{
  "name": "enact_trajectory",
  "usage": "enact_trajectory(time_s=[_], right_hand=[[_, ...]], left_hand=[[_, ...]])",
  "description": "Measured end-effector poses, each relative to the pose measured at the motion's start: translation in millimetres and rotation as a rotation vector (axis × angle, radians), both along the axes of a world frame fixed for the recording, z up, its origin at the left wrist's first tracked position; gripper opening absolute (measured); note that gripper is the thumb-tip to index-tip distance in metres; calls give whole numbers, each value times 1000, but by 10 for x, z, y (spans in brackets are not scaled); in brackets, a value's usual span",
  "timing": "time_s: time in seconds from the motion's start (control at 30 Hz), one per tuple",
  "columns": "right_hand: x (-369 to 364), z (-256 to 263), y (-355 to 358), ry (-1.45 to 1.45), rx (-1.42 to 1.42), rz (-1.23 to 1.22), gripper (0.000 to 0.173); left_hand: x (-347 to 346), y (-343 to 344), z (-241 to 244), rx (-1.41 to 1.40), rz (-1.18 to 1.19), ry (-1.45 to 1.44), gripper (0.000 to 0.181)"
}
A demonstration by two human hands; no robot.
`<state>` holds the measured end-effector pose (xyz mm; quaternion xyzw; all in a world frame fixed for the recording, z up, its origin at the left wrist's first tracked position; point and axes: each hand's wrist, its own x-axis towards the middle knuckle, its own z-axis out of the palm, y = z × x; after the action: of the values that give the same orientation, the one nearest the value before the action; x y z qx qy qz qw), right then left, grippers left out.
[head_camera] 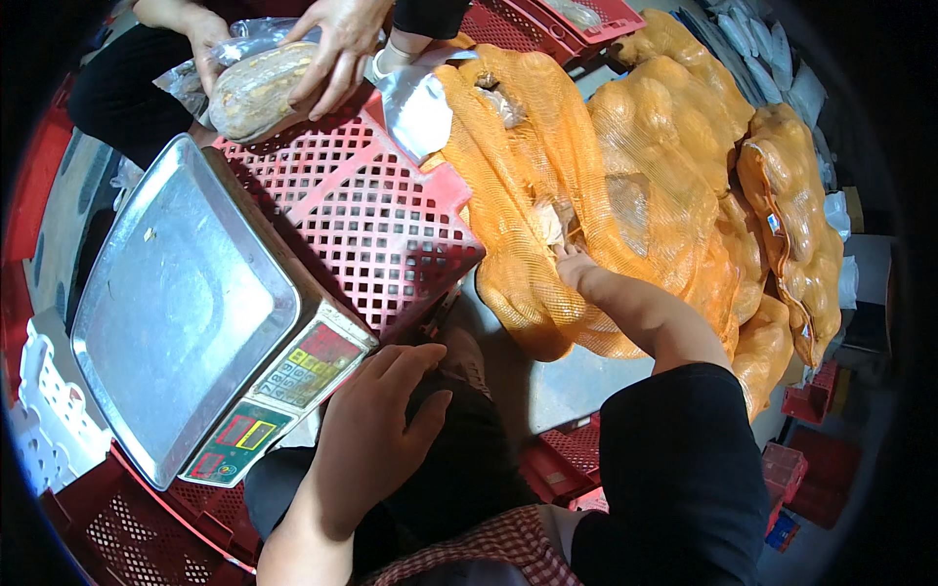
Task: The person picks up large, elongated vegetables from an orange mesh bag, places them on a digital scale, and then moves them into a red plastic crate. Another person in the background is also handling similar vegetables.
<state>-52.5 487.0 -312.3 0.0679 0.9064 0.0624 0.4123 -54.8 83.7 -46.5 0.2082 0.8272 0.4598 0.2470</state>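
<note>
My right hand (pixel 575 265) reaches into the torn opening of an orange mesh sack (pixel 513 242), its fingertips partly hidden in the netting beside a pale, crumpled wrapping (pixel 546 222); whether it grips anything cannot be told. My left hand (pixel 396 403) hovers near my lap with fingers apart, holding nothing, next to the keypad of a digital scale (pixel 308 366). The metal pan of the scale (pixel 183 293) bears only a small scrap. Across from me, another person's two hands hold a mottled squash (pixel 260 91) and a clear plastic bag (pixel 253 40) above an upturned red plastic crate (pixel 374 220).
Several full orange mesh sacks (pixel 659 139) are heaped at the right. Red crates (pixel 557 461) stand below and at the top (pixel 513 29). A white perforated crate (pixel 58 410) is at the lower left. Plastic packets (pixel 762 51) lie at the upper right.
</note>
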Motion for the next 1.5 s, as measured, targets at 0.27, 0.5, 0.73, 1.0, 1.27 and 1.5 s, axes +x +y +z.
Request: enact_trajectory(time_s=[0.27,0.5,0.73,1.0,1.27,1.5], right_hand=[[31,116,382,-85,1,-30,56],[-139,423,674,-299,69,61,66],[0,167,825,-177,-110,231,51],[42,-33,848,-184,-205,34,59],[76,340,527,-60,-176,-31,70],[-71,798,80,346,-139,-158,89]], left_hand=[[-54,99,20,9,-9,-34,33],[-36,101,13,-33,53,-107,34],[-41,201,-32,-26,29,-58,38],[-10,324,-10,-22,-38,-100,37],[21,350,-72,-12,25,-129,35],[7,337,-77,-12,11,-106,33]])
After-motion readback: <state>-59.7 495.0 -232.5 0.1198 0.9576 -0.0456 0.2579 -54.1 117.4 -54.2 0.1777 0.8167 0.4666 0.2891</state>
